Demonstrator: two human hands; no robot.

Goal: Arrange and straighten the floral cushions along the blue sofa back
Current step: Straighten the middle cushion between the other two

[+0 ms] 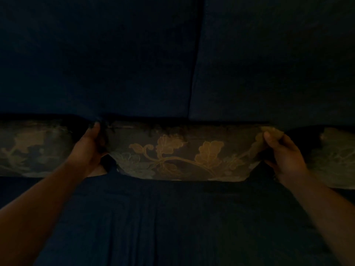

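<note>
Both hands (pixel 90 148) grip cushion (pixel 184 158) — dim.

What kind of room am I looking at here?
Probably a dim living room or lounge. A blue sofa with split back cushions fills the view, and floral cushions line it. The left hand and right hand grip the corners of the middle floral cushion.

Dim light. Middle cushion (pixel 184 158), dark with gold leaf-and-vine print, stretches across frame centre, pinched at both upper corners. Left cushion (pixel 32 150) sits at the left edge, right cushion (pixel 334 156) at the right edge. Blue sofa (pixel 96 54) fills the upper frame.
</note>
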